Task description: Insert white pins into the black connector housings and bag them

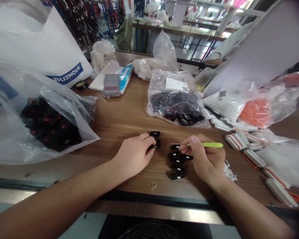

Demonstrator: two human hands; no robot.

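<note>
My left hand is closed, its thumb and fingertips pinching a small black plastic part. Just beyond it lies a similar black part. My right hand grips a slim lime-green tool like a pen; its tip is hidden by the fingers, so I cannot tell its exact kind. Under and beside that hand sit several black parts with paired white dots, among them one at the front. Small white pieces are scattered right of the right wrist.
An open clear bag of black-and-red parts stands left. A labelled bag of black parts lies ahead. White-and-orange casings and a bag of orange pieces are at right. Booklets and a tape roll lie farther back.
</note>
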